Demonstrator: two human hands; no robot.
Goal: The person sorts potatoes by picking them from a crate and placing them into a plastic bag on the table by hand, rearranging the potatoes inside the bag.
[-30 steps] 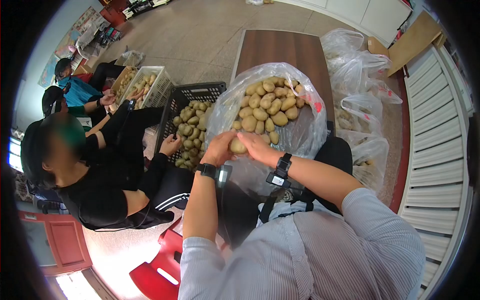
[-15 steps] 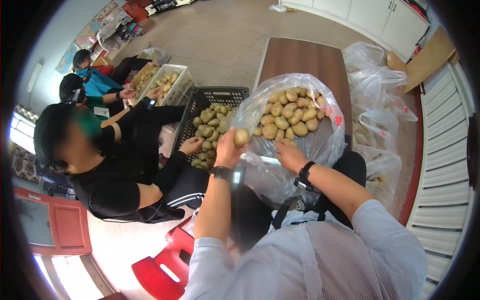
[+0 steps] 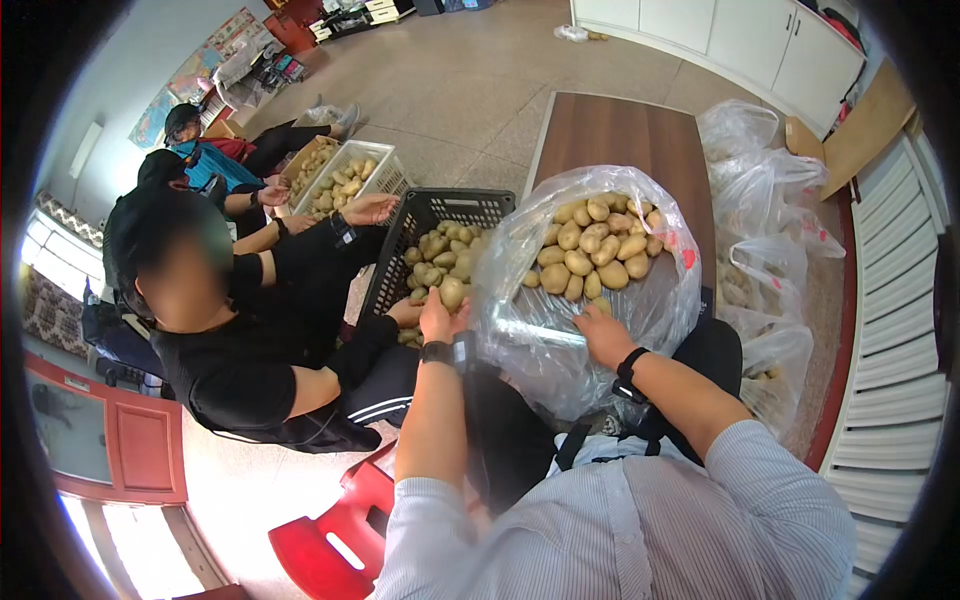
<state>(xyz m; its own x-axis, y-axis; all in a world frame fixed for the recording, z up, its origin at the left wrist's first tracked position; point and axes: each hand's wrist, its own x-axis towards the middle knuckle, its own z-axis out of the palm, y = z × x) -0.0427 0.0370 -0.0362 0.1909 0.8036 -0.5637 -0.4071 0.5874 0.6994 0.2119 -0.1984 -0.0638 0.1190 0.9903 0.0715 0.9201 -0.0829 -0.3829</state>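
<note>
My left hand [image 3: 438, 318] is closed around a potato [image 3: 452, 292], over the near right part of the black plastic crate [image 3: 420, 204]. More potatoes [image 3: 436, 246] lie in that crate. To its right, a clear plastic bag [image 3: 505, 250] gapes wide, with a pile of potatoes [image 3: 597, 240] at its far side. Inside the bag's near part, my right hand [image 3: 604, 338] has its fingers curled at a potato [image 3: 599, 305] on the pile's near edge. Part of that potato is hidden by the fingers.
A co-worker in black [image 3: 240, 350] sits close on my left, one hand at the black crate. Further off are a white crate of potatoes [image 3: 398, 172] and two more people. Filled plastic bags [image 3: 765, 260] line the right side. A brown tabletop [image 3: 620, 130] lies beyond the bag.
My left hand has moved left with its potato, from the bag's edge to over the black crate. My right hand stays in the bag, at the near edge of the pile.
</note>
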